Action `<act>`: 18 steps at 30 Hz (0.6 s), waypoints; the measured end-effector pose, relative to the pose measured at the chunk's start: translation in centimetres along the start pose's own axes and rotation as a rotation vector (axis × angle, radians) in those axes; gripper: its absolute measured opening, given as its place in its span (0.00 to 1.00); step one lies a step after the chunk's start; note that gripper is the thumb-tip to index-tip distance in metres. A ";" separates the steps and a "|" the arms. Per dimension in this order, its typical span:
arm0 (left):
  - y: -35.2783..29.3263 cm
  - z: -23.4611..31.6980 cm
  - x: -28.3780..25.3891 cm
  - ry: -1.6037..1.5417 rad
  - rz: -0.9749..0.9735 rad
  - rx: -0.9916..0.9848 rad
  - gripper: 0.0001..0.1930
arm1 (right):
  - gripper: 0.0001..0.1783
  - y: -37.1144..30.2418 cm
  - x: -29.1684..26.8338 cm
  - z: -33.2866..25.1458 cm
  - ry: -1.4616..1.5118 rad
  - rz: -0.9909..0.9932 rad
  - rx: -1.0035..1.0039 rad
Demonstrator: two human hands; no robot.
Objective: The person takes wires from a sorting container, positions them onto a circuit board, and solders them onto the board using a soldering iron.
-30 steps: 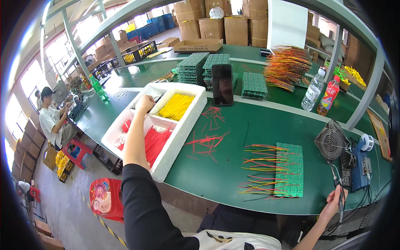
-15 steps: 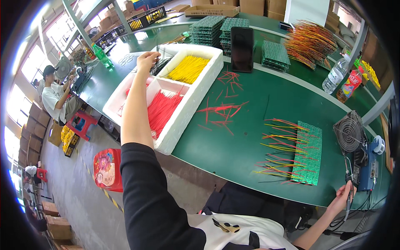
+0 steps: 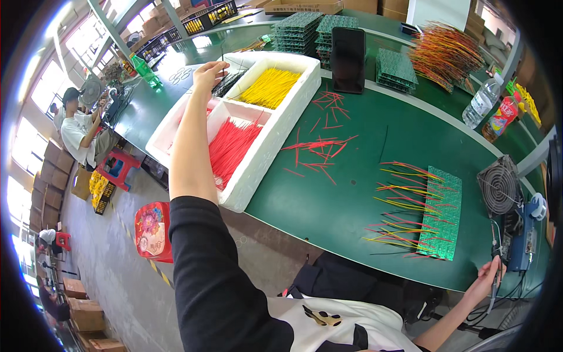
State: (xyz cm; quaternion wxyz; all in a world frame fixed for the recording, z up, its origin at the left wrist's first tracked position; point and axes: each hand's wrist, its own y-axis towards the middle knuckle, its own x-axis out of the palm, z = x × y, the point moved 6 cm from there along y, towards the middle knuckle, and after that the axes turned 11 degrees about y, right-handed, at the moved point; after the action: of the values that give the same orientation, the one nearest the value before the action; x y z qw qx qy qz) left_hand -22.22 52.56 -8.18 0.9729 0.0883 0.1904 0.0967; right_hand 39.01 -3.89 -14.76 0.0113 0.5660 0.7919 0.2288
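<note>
My left hand (image 3: 207, 77) is over the far left part of a white foam box (image 3: 280, 130), its fingers pinched on a thin black wire (image 3: 222, 54) that sticks upward. Below its fingertips lie more black wires (image 3: 229, 84) in one compartment. Yellow wires (image 3: 271, 88) and red wires (image 3: 234, 146) fill other compartments. At the right edge of the bench, my right hand (image 3: 488, 278) grips a soldering iron (image 3: 496, 249), tip upward. Left of the iron lies a green circuit board panel (image 3: 443, 214) with red, yellow and black wires fanned out over its left side.
Loose red wires (image 3: 319, 145) are scattered on the green bench (image 3: 346, 205). A fan (image 3: 499, 185) and a blue soldering station (image 3: 521, 249) stand at right. A black phone (image 3: 348, 58), stacked boards (image 3: 394, 69), a wire bundle (image 3: 448, 56) and bottles (image 3: 482, 102) line the back.
My left hand has lifted slightly away from the black wires; fewer wires show at its fingertips. My right hand still holds the soldering iron. The whole view has shifted a little.
</note>
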 end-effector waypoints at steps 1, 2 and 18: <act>0.1 -0.1 -0.1 0.012 -0.001 -0.002 0.08 | 0.11 0.0 0.0 0.1 0.002 -0.005 0.015; 0.1 -0.2 0.0 0.023 -0.002 -0.005 0.08 | 0.11 0.0 -0.1 0.2 0.003 -0.010 0.028; 2.5 -2.9 3.2 0.819 -0.265 0.218 0.11 | 0.12 -0.2 0.2 -0.2 -0.011 -0.005 0.003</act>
State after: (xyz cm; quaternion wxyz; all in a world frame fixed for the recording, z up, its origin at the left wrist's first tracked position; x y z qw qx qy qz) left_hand -20.78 56.07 -11.41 0.8063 0.1198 0.5788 -0.0225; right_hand 38.64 -3.80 -14.59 0.0152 0.5652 0.7937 0.2244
